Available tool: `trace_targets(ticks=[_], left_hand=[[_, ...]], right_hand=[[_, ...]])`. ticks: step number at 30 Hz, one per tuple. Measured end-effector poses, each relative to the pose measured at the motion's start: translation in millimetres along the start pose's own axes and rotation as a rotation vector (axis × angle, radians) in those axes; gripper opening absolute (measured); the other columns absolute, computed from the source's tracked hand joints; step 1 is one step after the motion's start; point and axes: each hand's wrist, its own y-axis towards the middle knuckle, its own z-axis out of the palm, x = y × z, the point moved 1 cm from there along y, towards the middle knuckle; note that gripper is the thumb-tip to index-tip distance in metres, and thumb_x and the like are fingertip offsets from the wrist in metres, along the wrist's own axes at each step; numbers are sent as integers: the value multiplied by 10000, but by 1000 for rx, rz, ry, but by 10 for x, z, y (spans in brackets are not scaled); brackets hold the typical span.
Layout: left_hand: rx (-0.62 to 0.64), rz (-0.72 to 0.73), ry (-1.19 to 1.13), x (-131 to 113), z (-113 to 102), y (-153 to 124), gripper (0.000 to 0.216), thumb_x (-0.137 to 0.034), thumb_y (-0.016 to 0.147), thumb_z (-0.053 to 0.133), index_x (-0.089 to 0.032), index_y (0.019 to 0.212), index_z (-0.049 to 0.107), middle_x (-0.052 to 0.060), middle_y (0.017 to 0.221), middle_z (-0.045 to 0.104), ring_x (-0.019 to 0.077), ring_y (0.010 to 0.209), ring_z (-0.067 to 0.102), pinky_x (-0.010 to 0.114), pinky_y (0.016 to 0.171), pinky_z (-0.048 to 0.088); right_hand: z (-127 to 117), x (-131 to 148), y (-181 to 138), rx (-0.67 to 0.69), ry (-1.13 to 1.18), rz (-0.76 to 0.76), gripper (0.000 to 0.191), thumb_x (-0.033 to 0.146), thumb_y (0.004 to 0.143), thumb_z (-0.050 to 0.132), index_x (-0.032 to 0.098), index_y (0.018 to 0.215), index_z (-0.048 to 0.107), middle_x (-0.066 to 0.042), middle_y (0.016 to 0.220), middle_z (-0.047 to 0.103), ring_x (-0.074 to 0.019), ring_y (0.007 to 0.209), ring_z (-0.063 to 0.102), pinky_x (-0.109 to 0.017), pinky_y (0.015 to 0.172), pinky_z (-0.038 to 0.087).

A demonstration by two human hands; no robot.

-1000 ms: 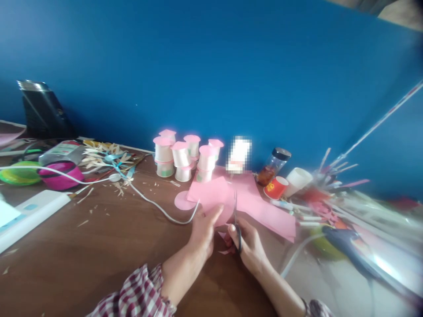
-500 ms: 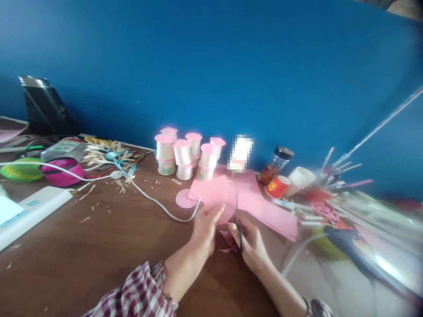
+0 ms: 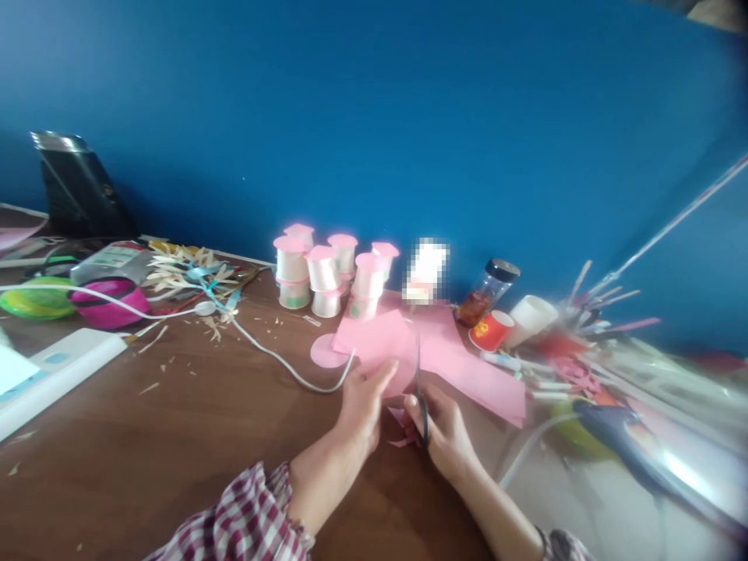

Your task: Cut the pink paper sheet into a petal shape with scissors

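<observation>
My left hand (image 3: 367, 401) is closed on a piece of pink paper (image 3: 402, 378), thumb on top. My right hand (image 3: 442, 427) grips a pair of scissors (image 3: 424, 421) by the dark handles, the thin blades pointing away from me along the paper's right edge. Narrow pink offcuts (image 3: 400, 430) hang between the two hands. Beyond them, larger pink sheets (image 3: 467, 366) lie on the table, with a pink paper disc (image 3: 326, 351) to the left. Several stacked white cups (image 3: 324, 273) with pink paper tops stand behind.
A white cable (image 3: 280, 360) curves across the brown table (image 3: 192, 452) towards my left hand. To the right are a lidded jar (image 3: 488, 292), a red paper cup (image 3: 492, 331) and blurred clutter. A power strip (image 3: 64, 374) and a magenta tape roll (image 3: 110, 302) lie left, below a blue wall (image 3: 362, 117).
</observation>
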Motion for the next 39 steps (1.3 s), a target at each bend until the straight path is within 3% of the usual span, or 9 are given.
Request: trace_targets(ticks=[20, 27, 31, 35, 39], left_hand=[[16, 35, -10, 1, -17, 12, 325, -388, 632, 712, -120, 786, 612, 75, 631, 648, 239, 524, 617, 324, 418, 470], [-13, 41, -21, 11, -20, 19, 316, -359, 631, 720, -109, 801, 628, 74, 644, 654, 203, 550, 625, 311, 517, 497], [10, 26, -24, 32, -26, 26, 338, -374, 644, 706, -98, 821, 628, 92, 656, 657, 235, 562, 627, 336, 482, 496], [-6, 77, -49, 31, -34, 37, 365, -337, 627, 726, -76, 867, 642, 132, 765, 681, 249, 666, 645, 349, 573, 521], [-10, 59, -55, 10, -21, 35, 349, -331, 619, 732, -78, 844, 648, 130, 765, 685, 255, 672, 648, 351, 565, 524]], right_hand=[[12, 82, 4, -18, -4, 6, 341, 468, 786, 583, 143, 862, 651, 16, 536, 509, -112, 439, 485, -206, 375, 466], [4, 59, 8, -15, 14, 7, 311, 439, 783, 600, 137, 845, 637, 12, 551, 522, -125, 459, 517, -233, 413, 502], [-5, 59, 16, -25, -11, -14, 308, 421, 791, 601, 125, 868, 640, 14, 542, 526, -124, 455, 525, -221, 414, 479], [-26, 13, 19, -26, -20, -24, 294, 403, 801, 600, 127, 897, 633, 18, 541, 529, -122, 455, 529, -213, 418, 466], [-47, -53, 14, -13, -20, -22, 276, 386, 803, 607, 137, 919, 628, 25, 560, 521, -123, 481, 539, -237, 487, 501]])
